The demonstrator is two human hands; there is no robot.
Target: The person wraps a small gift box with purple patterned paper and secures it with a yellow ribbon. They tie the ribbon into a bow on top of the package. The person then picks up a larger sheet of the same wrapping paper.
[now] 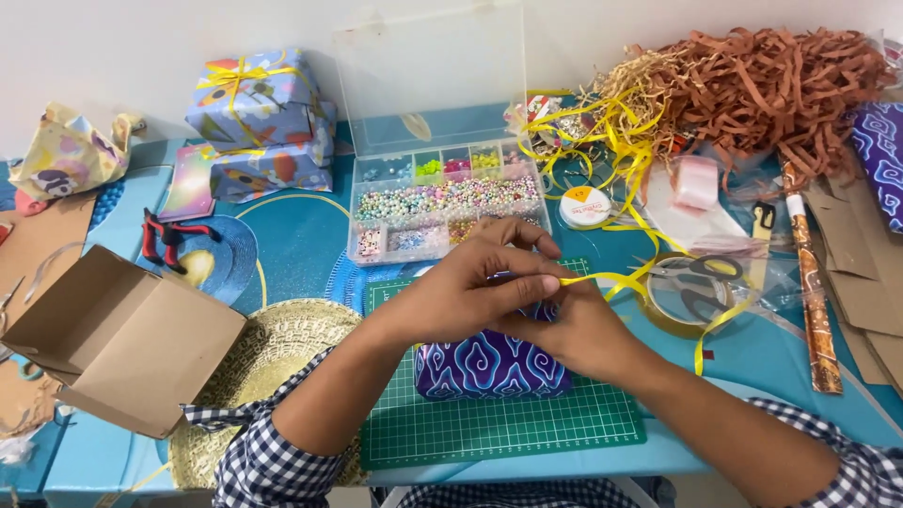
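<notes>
A small box wrapped in purple patterned paper rests on a green cutting mat. Both hands work right above the box. My left hand pinches a thin yellow ribbon between thumb and fingers. My right hand lies under the left, against the top of the box, its fingers also on the ribbon. The ribbon trails off to the right across a roll of clear tape and scissors.
An open clear bead organiser stands behind the hands. Two wrapped gifts with yellow bows sit at back left, an open cardboard box at front left, red pliers, a woven mat, brown paper shred at back right.
</notes>
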